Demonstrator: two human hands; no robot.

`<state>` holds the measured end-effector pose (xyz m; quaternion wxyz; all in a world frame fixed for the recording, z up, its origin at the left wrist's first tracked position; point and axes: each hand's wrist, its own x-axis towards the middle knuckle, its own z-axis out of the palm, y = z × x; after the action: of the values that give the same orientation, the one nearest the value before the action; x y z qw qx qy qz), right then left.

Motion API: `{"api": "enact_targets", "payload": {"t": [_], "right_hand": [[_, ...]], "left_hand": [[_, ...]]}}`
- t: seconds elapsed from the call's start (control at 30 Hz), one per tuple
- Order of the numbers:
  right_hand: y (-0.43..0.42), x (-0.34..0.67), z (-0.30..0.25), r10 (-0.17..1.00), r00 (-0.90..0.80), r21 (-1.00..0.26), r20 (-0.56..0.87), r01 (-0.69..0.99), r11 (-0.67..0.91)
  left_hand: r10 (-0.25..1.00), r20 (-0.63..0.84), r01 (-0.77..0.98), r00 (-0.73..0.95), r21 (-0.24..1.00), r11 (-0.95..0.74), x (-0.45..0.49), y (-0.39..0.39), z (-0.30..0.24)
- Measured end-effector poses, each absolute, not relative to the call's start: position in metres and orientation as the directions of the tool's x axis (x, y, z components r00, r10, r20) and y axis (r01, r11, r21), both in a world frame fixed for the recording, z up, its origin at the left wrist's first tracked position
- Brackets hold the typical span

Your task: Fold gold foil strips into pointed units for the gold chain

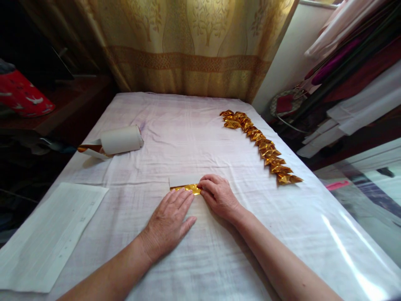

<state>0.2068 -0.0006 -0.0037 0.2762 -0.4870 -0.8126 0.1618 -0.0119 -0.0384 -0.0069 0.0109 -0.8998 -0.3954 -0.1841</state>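
A small sheet of gold foil paper [193,189] lies near the middle of the cloth, its white back showing along the far side and a shiny gold strip folded over the near side. My left hand [171,213] rests flat on the near edge, fingers stretched out and thumb apart. At the right end, my right hand [219,194] pinches the paper between thumb and curled fingers. Along the right of the cloth runs a row of folded gold foil pieces [266,148], set close together. A white roll of paper [120,140] with gold inside lies at the left.
White cloth [175,125] covers the bed-like surface. A pale printed sheet [53,238] lies at the left front. Behind hangs a gold patterned curtain [188,46]. Clothes [360,83] hang on the right, and a red container [25,92] stands on a dark cabinet at the left.
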Motion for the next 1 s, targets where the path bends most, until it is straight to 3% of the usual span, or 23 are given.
{"api": "enact_targets", "payload": {"t": [0.17,0.4,0.67,0.9,1.0], "right_hand": [[0.0,0.206,-0.005,0.883,-0.365,-0.545,0.294,0.695,0.469],[0.001,0.207,-0.006,0.879,-0.37,-0.544,0.299,0.691,0.476],[0.002,0.206,-0.007,0.871,-0.37,-0.518,0.324,0.701,0.49],[0.0,0.206,-0.008,0.856,-0.372,-0.464,0.359,0.724,0.51],[-0.011,0.2,-0.001,0.858,-0.311,-0.365,0.41,0.806,0.466]], "left_hand": [[0.701,0.335,0.704,0.629,0.135,-0.697,-0.017,-0.037,-0.006],[0.664,0.355,0.697,0.658,0.046,-0.715,-0.036,-0.039,-0.006],[0.69,0.358,0.724,0.629,0.054,-0.688,-0.065,-0.046,-0.009],[0.691,0.367,0.721,0.622,0.076,-0.689,-0.065,-0.043,-0.007],[0.689,0.35,0.717,0.634,0.066,-0.694,-0.063,-0.041,-0.005]]}}
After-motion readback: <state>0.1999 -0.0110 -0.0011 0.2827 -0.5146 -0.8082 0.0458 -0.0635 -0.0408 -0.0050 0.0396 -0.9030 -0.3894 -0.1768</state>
